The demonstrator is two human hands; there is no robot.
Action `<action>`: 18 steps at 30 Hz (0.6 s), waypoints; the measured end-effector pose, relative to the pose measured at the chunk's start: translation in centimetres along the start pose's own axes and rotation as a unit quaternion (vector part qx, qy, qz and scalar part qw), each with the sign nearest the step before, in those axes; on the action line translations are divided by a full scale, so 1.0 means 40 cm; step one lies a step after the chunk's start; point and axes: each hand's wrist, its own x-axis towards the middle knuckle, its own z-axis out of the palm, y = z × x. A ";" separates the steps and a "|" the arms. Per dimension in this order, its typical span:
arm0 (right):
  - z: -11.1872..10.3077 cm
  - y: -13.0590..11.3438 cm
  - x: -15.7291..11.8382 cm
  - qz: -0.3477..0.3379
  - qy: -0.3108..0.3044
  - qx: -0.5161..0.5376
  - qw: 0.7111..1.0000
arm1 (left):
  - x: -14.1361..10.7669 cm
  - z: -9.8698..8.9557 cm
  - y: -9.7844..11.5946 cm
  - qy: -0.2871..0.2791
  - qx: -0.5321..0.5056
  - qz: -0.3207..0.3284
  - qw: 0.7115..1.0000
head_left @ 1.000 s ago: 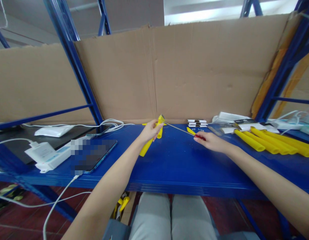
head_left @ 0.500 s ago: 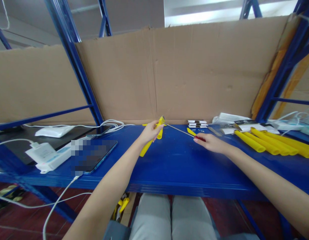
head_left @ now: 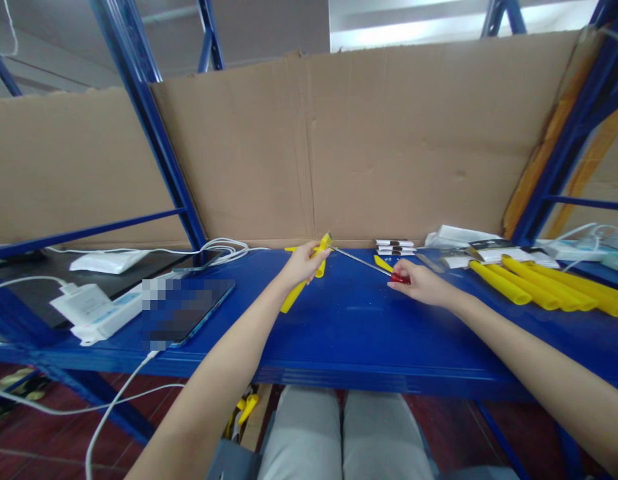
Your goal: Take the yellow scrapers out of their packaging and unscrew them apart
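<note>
My left hand [head_left: 305, 263] is closed on a yellow piece [head_left: 325, 242] with a small dark tip at its upper end. My right hand [head_left: 413, 283] grips the red handle of a screwdriver [head_left: 359, 259], whose long metal shaft points left and reaches the yellow piece by my left fingertips. Whether the shaft tip is inside the piece cannot be made out. Under and beside my left hand, another yellow strip [head_left: 293, 297] lies slanted on the blue shelf [head_left: 339, 333]. A small yellow piece [head_left: 383, 263] rests just left of my right hand.
Several yellow tubes [head_left: 499, 282] lie at the right. Black-and-white packets [head_left: 395, 247] sit near the cardboard wall [head_left: 389, 147]. On the left are a phone [head_left: 193, 310], a white power strip [head_left: 113, 317] and cables. Blue posts stand on both sides.
My right fingers have shifted slightly on the handle, so more of the red shows. My left hand and the yellow piece have barely moved.
</note>
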 end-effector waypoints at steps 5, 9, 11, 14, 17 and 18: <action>0.000 0.006 0.000 0.009 0.001 -0.003 1.000 | -0.001 0.001 0.003 -0.001 0.001 -0.002 1.000; 0.000 0.006 -0.003 0.018 0.000 0.009 1.000 | -0.003 0.002 0.008 -0.002 0.002 -0.005 1.000; 0.000 0.005 -0.003 0.021 0.002 0.014 1.000 | -0.004 0.002 0.009 -0.002 0.002 -0.003 1.000; -0.001 0.005 -0.003 0.023 0.005 0.013 1.000 | -0.004 0.001 0.008 -0.003 -0.002 0.000 1.000; -0.002 0.008 -0.002 0.021 0.009 0.008 1.000 | -0.003 0.000 0.005 -0.004 -0.006 0.001 1.000; -0.002 0.009 -0.002 0.018 0.011 0.006 1.000 | -0.003 0.000 0.004 -0.004 -0.006 0.001 1.000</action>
